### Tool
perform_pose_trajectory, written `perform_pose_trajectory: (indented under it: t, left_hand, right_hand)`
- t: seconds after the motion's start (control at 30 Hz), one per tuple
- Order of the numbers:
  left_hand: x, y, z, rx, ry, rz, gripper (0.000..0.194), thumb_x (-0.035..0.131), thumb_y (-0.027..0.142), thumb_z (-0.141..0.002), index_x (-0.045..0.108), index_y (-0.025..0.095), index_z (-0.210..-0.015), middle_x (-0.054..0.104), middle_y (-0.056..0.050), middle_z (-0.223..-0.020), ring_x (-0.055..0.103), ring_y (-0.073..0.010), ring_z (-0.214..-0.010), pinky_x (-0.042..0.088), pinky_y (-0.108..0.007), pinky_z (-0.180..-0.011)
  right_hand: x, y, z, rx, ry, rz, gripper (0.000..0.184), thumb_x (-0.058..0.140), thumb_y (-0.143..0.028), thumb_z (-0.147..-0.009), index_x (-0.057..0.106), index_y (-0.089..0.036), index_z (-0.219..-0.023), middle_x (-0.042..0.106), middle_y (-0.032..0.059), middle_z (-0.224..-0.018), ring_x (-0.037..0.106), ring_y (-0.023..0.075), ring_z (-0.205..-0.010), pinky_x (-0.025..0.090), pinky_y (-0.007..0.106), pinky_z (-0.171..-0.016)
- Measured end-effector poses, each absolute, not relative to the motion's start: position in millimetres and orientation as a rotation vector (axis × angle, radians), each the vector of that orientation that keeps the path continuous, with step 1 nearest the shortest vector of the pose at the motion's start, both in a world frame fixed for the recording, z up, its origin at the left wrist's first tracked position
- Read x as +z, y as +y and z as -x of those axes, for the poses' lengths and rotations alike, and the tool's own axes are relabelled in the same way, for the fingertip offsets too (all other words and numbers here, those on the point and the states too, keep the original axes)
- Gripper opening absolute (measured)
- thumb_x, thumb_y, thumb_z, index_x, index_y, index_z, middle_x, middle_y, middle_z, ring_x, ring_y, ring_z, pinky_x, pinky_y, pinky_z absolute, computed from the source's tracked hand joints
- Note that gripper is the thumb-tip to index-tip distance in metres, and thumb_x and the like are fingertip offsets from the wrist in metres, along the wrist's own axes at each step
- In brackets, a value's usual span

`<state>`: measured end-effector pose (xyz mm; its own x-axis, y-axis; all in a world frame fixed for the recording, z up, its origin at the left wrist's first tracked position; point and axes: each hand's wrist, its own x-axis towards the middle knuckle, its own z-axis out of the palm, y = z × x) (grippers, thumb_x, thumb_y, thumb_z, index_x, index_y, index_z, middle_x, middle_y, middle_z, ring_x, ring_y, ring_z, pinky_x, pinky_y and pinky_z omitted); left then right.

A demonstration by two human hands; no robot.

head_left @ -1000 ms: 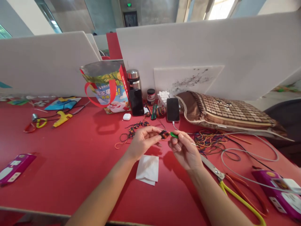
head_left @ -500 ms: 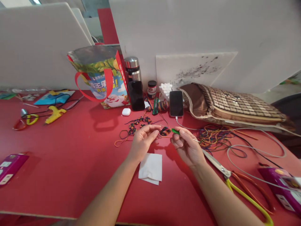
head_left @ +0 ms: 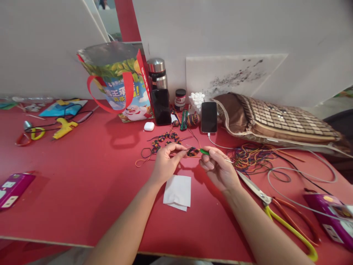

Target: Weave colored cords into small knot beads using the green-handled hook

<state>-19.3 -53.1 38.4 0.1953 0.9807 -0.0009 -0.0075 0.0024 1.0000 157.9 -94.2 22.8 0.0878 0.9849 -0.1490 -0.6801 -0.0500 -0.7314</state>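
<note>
Between my two hands is a small dark multicoloured yarn piece (head_left: 193,151), with orange and purple strands in it. My left hand (head_left: 168,162) pinches this piece at its left end between thumb and fingertips. My right hand (head_left: 220,167) is closed on a green-handled crochet hook (head_left: 204,151). The green end of the handle points left at the yarn piece, and the thin metal shaft sticks out on the right; its hook tip is too small to make out. A chain of similar yarn knots (head_left: 165,138) lies just behind my left hand. Below my hands lies a folded white tissue (head_left: 178,193).
Large scissors (head_left: 266,198) lie beside my right forearm, near tangled yarn (head_left: 253,160) and a white cable (head_left: 278,187). Two phones (head_left: 161,106), a jar (head_left: 180,99), a flask (head_left: 157,73), a shopping bag (head_left: 116,84) and a cushion (head_left: 284,119) line the back. A yellow glue gun (head_left: 64,128) lies left.
The head view has shifted slightly, so the things at the back sit higher in the picture. Both hands keep nearly the same hold, with only small finger movement at the yarn piece.
</note>
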Motion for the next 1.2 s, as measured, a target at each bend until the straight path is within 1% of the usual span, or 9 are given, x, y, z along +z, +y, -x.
perform_pose_trajectory:
  t: [0.2,0.37,0.57,0.67,0.8,0.87,0.97,1.1,1.2]
  left_hand:
    - [44.1,-56.7,16.3,1.261,1.039,-1.327,0.017,0.080,0.036,-0.085,0.082,0.020,-0.082,0.075,-0.009,-0.107,0.073,-0.0184,-0.078,0.061,-0.027,-0.055]
    - [37.2,-60.2,15.7,1.312,1.078,-1.399,0.007,0.074,0.028,-0.091,0.076,0.022,-0.088,0.075,-0.003,-0.082,0.072,-0.0161,-0.067,0.061,-0.027,-0.064]
    - [36.6,-62.6,16.5,1.305,1.058,-1.686,0.021,0.063,0.024,-0.096,0.079,0.022,-0.083,0.075,-0.008,-0.098,0.069,-0.0174,-0.078,0.059,-0.027,-0.063]
    - [37.5,-64.7,11.5,1.339,1.095,-1.588,0.020,0.064,0.021,-0.094,0.083,0.022,-0.088,0.075,-0.008,-0.097,0.069,-0.0167,-0.077,0.059,-0.026,-0.060]
    - [38.9,-67.9,2.2,1.325,1.046,-1.198,0.011,0.075,0.024,-0.083,0.085,0.021,-0.087,0.076,-0.007,-0.104,0.073,-0.0189,-0.081,0.064,-0.028,-0.059]
    - [41.0,-68.9,-1.6,1.253,1.014,-0.979,0.015,0.079,0.021,-0.075,0.086,0.021,-0.088,0.080,-0.007,-0.108,0.075,-0.0190,-0.083,0.064,-0.027,-0.060]
    - [45.0,-69.9,-5.0,1.154,0.964,-0.732,0.024,0.080,0.015,-0.067,0.087,0.020,-0.089,0.084,-0.009,-0.104,0.077,-0.0181,-0.083,0.061,-0.021,-0.059]
    - [45.5,-70.6,-5.8,1.131,0.936,-0.575,0.025,0.082,0.011,-0.064,0.087,0.019,-0.087,0.085,-0.008,-0.100,0.075,-0.0146,-0.075,0.060,-0.020,-0.060]
    - [41.7,-70.6,-5.8,1.137,0.936,-0.566,0.022,0.082,0.011,-0.066,0.086,0.018,-0.086,0.084,-0.007,-0.098,0.078,-0.0158,-0.081,0.064,-0.024,-0.071]
  right_hand:
    - [21.4,-93.6,-157.6,1.442,-0.490,0.794,0.016,0.087,-0.031,-0.077,0.087,-0.020,-0.088,0.069,0.0005,-0.062,0.038,0.0063,-0.049,0.040,0.025,-0.051]
    - [20.1,-94.0,-157.0,1.434,-0.498,0.788,0.015,0.085,-0.031,-0.078,0.086,-0.021,-0.088,0.068,0.0002,-0.062,0.038,0.0069,-0.048,0.041,0.026,-0.051]
    - [19.6,-95.8,-155.0,1.465,-0.501,0.770,0.015,0.086,-0.031,-0.078,0.086,-0.021,-0.090,0.069,-0.0003,-0.063,0.038,0.0064,-0.048,0.041,0.025,-0.052]
    - [19.6,-96.8,-153.4,1.488,-0.499,0.768,0.017,0.088,-0.032,-0.077,0.086,-0.021,-0.090,0.069,-0.0005,-0.063,0.038,0.0057,-0.049,0.040,0.024,-0.053]
    - [19.2,-98.4,-151.1,1.506,-0.512,0.774,0.016,0.087,-0.031,-0.079,0.086,-0.021,-0.091,0.069,0.0000,-0.064,0.038,0.0063,-0.049,0.040,0.025,-0.052]
    - [19.0,-98.8,-150.2,1.508,-0.514,0.780,0.016,0.086,-0.031,-0.080,0.086,-0.021,-0.091,0.069,0.0001,-0.064,0.039,0.0067,-0.049,0.041,0.025,-0.053]
    - [18.7,-99.1,-149.4,1.510,-0.512,0.790,0.018,0.087,-0.033,-0.078,0.086,-0.021,-0.092,0.069,0.0000,-0.064,0.040,0.0064,-0.050,0.041,0.024,-0.053]
    - [17.8,-100.0,-148.0,1.499,-0.527,0.811,0.017,0.085,-0.033,-0.081,0.086,-0.021,-0.093,0.069,0.0005,-0.065,0.040,0.0073,-0.050,0.039,0.024,-0.051]
    - [17.3,-100.7,-145.9,1.489,-0.540,0.818,0.016,0.084,-0.032,-0.082,0.086,-0.021,-0.093,0.069,0.0013,-0.065,0.041,0.0082,-0.051,0.041,0.026,-0.051]
